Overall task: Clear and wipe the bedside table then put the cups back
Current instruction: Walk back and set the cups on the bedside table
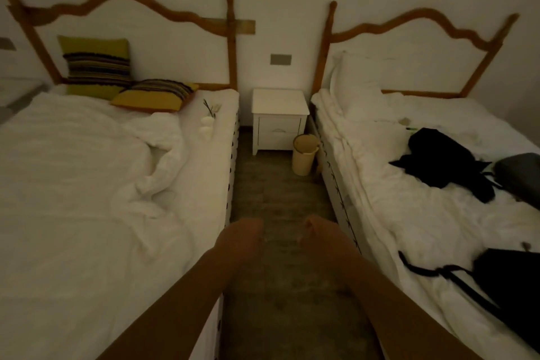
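Presently, the left hand (242,235) and right hand (314,232) hung loosely curled and empty over the floor, well short of the bedside table (280,105) at 12 o'clock. Its top appeared bare. Two small white objects, possibly the cups (207,127), lay on the left bed (117,184) at 10 o'clock. Risk: dim light could cause a misjudged grasp; soft bedding could tip them.

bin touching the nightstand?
Apart. In the head view a strip of floor shows between the bin and the nightstand.
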